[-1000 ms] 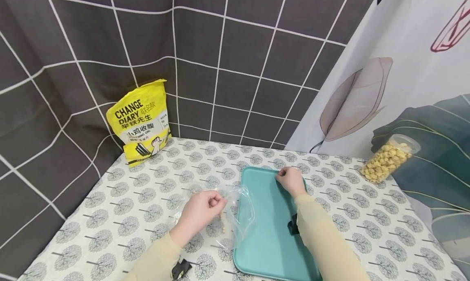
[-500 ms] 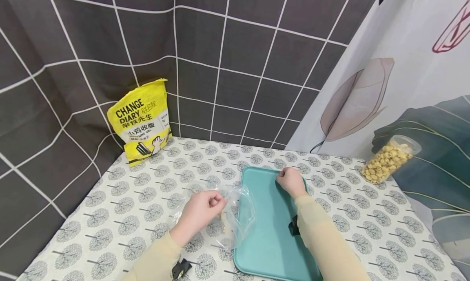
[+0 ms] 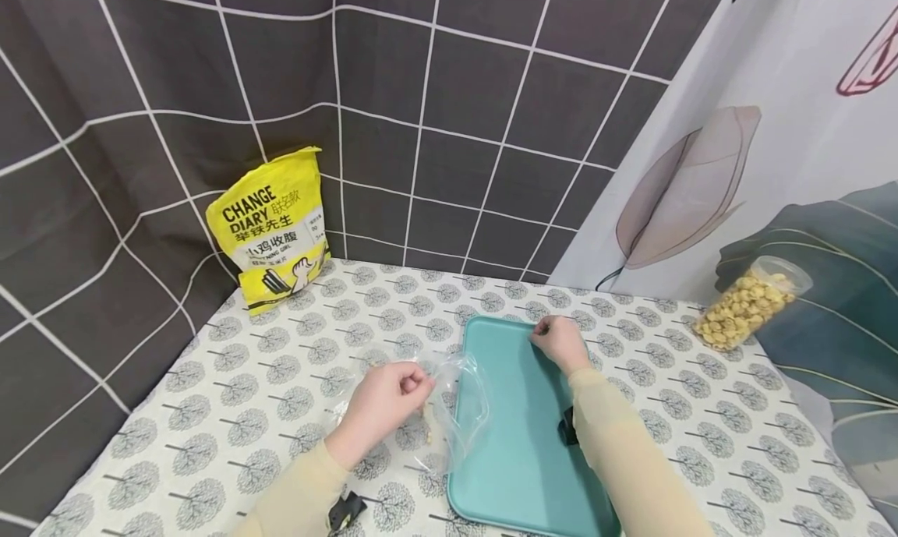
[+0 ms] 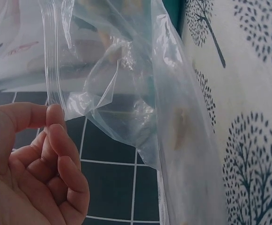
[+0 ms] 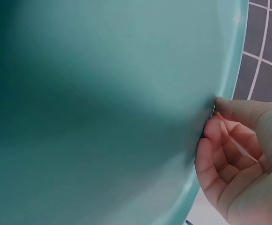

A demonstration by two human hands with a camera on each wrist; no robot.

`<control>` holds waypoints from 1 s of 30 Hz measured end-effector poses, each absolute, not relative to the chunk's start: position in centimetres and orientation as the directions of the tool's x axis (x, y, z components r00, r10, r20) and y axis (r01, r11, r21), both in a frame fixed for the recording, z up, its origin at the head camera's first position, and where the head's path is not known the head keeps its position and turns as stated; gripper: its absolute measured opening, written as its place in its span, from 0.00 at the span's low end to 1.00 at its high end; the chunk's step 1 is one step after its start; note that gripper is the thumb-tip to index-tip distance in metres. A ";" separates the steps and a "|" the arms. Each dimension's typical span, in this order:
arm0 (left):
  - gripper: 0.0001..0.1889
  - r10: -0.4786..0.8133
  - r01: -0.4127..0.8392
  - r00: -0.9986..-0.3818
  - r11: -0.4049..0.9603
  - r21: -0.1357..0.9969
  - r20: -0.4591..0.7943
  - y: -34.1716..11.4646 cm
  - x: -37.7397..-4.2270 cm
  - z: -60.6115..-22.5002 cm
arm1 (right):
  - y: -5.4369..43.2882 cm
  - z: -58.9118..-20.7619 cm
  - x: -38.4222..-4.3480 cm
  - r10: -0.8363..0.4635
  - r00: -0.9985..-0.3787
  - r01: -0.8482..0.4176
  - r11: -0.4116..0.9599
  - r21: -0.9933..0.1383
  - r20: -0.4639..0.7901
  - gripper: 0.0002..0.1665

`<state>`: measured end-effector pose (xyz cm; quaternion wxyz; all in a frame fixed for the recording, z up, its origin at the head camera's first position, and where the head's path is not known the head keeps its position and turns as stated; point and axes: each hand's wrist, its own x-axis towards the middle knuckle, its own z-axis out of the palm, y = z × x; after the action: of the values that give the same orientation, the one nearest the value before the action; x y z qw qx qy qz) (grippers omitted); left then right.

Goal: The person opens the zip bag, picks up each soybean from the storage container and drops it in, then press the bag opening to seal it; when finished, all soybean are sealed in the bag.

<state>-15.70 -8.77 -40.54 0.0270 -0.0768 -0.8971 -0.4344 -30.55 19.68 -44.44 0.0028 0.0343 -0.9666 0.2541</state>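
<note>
My left hand (image 3: 393, 393) pinches the top edge of a clear zip bag (image 3: 449, 443) between thumb and forefinger. Small pale yellow bits lie inside the bag, blurred by the plastic. The bag's open side laps over the left edge of a teal tray (image 3: 512, 428). In the left wrist view the zip strip of the bag (image 4: 56, 61) runs down to the thumb and forefinger. My right hand (image 3: 559, 342) holds the tray's rim near the far right corner, with its fingers curled (image 5: 210, 159). The exact contact is partly hidden behind the fingertips.
A yellow snack bag (image 3: 270, 233) stands at the back left against the dark grid curtain (image 3: 379, 155). At the back right leans a clear jar of yellow popcorn-like pieces (image 3: 747, 307). The tablecloth (image 3: 281, 373) has a tree print.
Both hands, the clear bag and the tray keep their places. The head view has shifted very slightly.
</note>
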 end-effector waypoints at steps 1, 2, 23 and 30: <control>0.10 0.116 0.163 -0.986 0.611 0.774 0.117 -8.8 -15.7 -40.5 | 19.7 -44.4 -30.5 -0.070 -0.997 -0.073 0.869 -0.490 0.026 0.06; 0.11 0.117 0.165 -0.986 0.612 0.774 0.118 -8.7 -15.7 -40.6 | 19.7 -44.3 -30.5 -0.074 -0.997 -0.079 0.868 -0.490 0.030 0.06; 0.10 0.127 0.179 -0.984 0.618 0.766 0.127 -8.4 -15.6 -40.6 | 19.3 -42.9 -24.1 -0.216 -0.975 -0.194 0.699 -0.689 0.055 0.06; 0.10 0.120 0.176 -0.984 0.617 0.767 0.129 -8.4 -15.6 -40.5 | 17.2 -42.2 -21.6 -0.293 -0.946 -0.303 0.638 -0.708 0.141 0.04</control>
<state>-15.63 -8.37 -40.54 0.0325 -0.0823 -0.8985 -0.4300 -21.60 17.23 -42.17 0.0067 0.1646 -0.9050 0.3922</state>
